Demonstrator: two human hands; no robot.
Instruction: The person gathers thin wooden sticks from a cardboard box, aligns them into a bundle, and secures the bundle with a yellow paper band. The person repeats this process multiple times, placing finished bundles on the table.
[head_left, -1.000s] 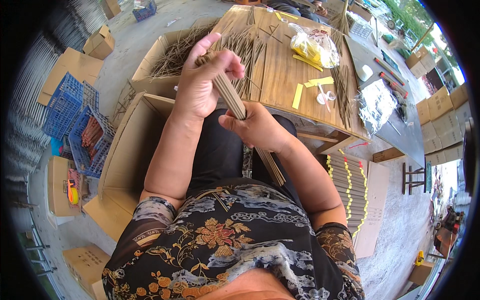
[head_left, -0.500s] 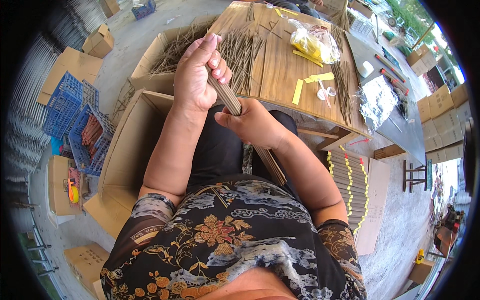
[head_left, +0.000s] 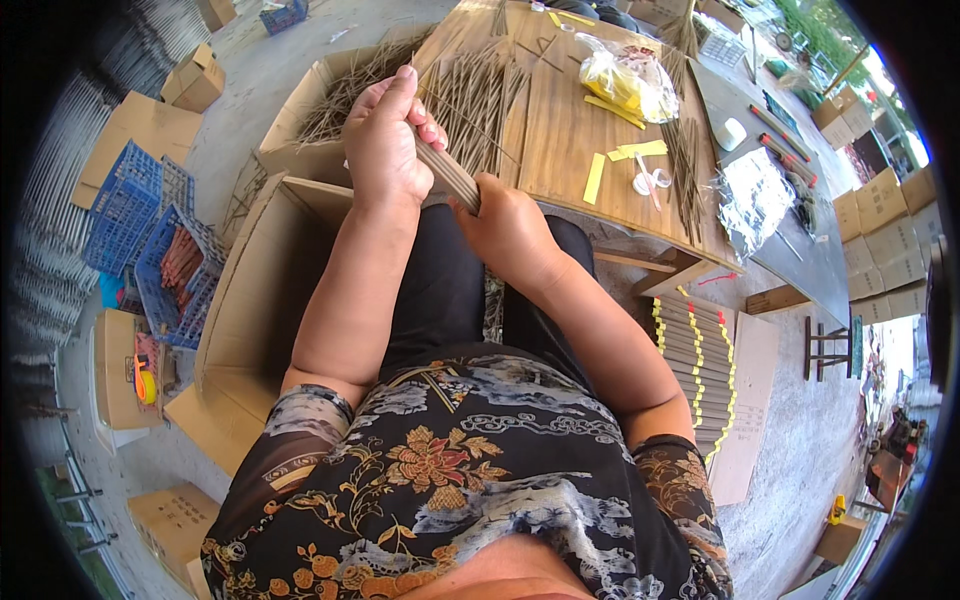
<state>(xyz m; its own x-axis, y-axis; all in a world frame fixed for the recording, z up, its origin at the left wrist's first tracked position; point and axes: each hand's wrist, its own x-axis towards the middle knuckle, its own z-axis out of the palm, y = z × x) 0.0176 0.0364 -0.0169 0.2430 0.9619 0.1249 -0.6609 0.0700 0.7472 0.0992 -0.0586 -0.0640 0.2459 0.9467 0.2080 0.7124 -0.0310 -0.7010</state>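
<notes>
Between my hands slants a bundle of thin brown incense sticks (head_left: 450, 179). My left hand (head_left: 388, 145) is closed round its upper end, thumb pointing up and fingers curled behind. Lower down and to the right, my right hand (head_left: 512, 232) wraps the other end in a fist, back of the hand upward. No sticks show below that fist. The bundle is held above my lap, in front of the near table edge. Many loose incense sticks (head_left: 470, 105) lie on the wooden table (head_left: 555, 120) just beyond my hands.
An open cardboard box (head_left: 255, 290) stands by my left leg; another box (head_left: 290, 125) behind it holds loose sticks. Blue crates (head_left: 165, 270) are farther left. The table bears yellow strips (head_left: 594, 178) and a plastic bag (head_left: 630, 80). Yellow-banded stick bundles (head_left: 690, 350) lie at right.
My right hand has turned over and closed round the bundle's lower end. The long length of sticks that stuck out below it no longer shows. My left hand has barely shifted.
</notes>
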